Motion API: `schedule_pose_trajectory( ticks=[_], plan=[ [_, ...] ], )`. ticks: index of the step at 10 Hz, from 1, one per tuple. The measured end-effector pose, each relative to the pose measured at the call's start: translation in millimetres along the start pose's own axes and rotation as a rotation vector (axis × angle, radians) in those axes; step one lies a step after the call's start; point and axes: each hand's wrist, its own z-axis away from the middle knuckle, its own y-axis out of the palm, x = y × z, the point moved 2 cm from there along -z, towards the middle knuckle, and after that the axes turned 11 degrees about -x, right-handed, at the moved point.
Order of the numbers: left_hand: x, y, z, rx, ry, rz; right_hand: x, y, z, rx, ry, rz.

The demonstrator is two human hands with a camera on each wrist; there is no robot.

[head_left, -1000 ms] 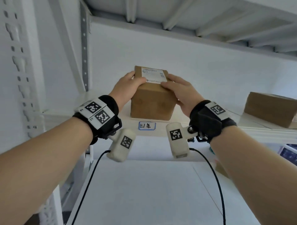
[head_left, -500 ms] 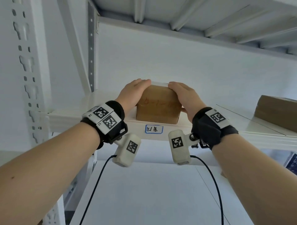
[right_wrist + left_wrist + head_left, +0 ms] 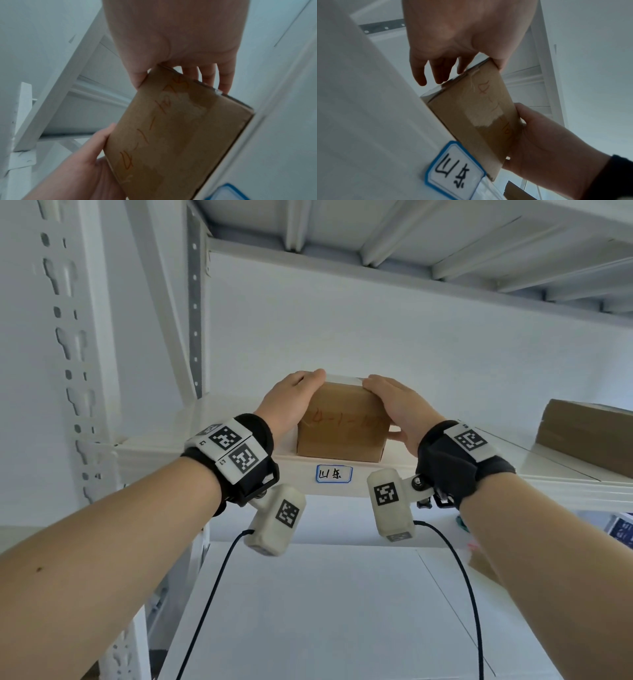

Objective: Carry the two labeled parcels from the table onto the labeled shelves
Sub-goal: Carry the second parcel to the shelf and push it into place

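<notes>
A brown cardboard parcel (image 3: pixel 342 429) with orange handwriting on its front stands on the white shelf (image 3: pixel 205 436), right above the blue-framed shelf label (image 3: pixel 334 473). My left hand (image 3: pixel 294 398) grips its upper left corner, thumb on the top edge, fingers down the left side. My right hand (image 3: pixel 390 404) grips the upper right corner the same way. In the left wrist view the left hand (image 3: pixel 464 63) holds the parcel (image 3: pixel 479 121); in the right wrist view the right hand (image 3: pixel 176 59) pinches its corner (image 3: pixel 180 135). A second brown parcel (image 3: pixel 589 436) lies on the same shelf, far right.
A perforated white upright (image 3: pixel 68 354) stands at the left. The ribbed underside of the upper shelf (image 3: pixel 411 234) hangs overhead. A lower white shelf (image 3: pixel 325 611) lies below my forearms, with small items at its right edge (image 3: pixel 479 563).
The parcel went down and back onto the shelf, and its white top label has dropped out of sight. Both hands have stayed on its upper corners.
</notes>
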Motion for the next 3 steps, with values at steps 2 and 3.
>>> schedule_pose_trajectory(
  ticks=[2,3],
  plan=[
    [-1,-8,8,0.029,0.054,-0.085,7,-10,9,-0.069,-0.112,0.226],
    [-5,-15,12,0.021,0.057,-0.204,6,-20,13,-0.155,-0.135,0.307]
  ],
)
